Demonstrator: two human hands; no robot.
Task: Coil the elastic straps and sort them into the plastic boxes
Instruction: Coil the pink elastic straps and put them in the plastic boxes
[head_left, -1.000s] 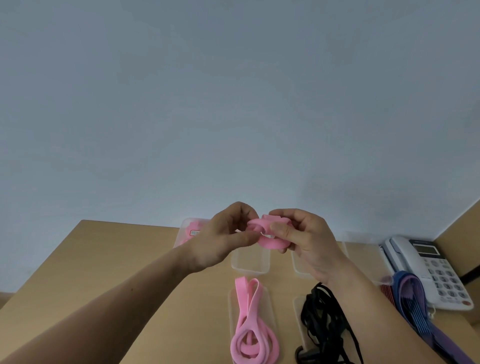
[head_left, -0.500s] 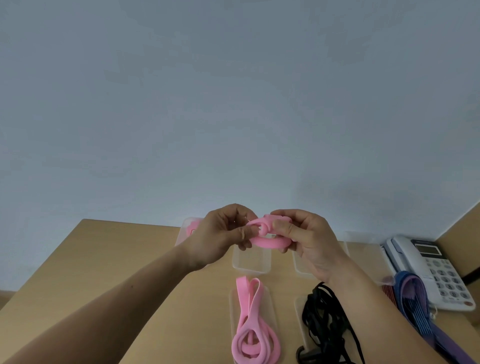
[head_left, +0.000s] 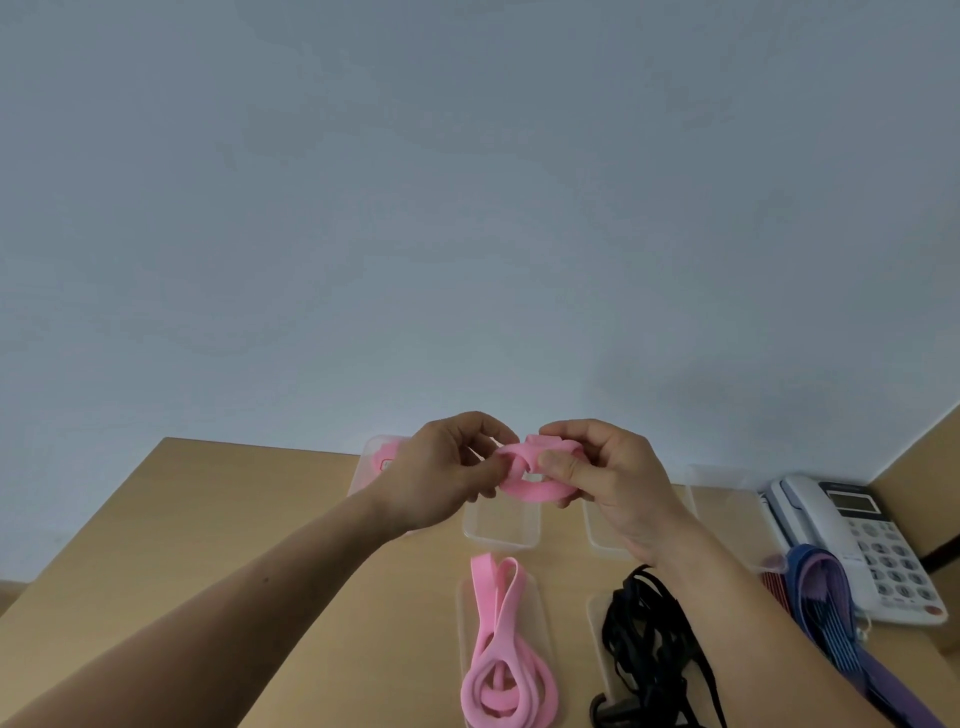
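Above the wooden table, both hands hold a coiled pink strap. My left hand pinches its left end between thumb and fingers. My right hand grips the coil's right side, thumb on top. A clear plastic box at the back left holds a pink coil, mostly hidden by my left hand. Two more clear boxes, one and another, sit under the hands. A loose pink strap lies on a clear lid nearer me.
A tangle of black straps lies on another clear lid at the front. Blue and purple straps lie to the right, over a red one. A white desk phone stands at the right edge. A clear box sits beside it.
My left hand's fingers shifted on the coil's left end and now pinch it closer to my right thumb. The coil stays at about the same height.
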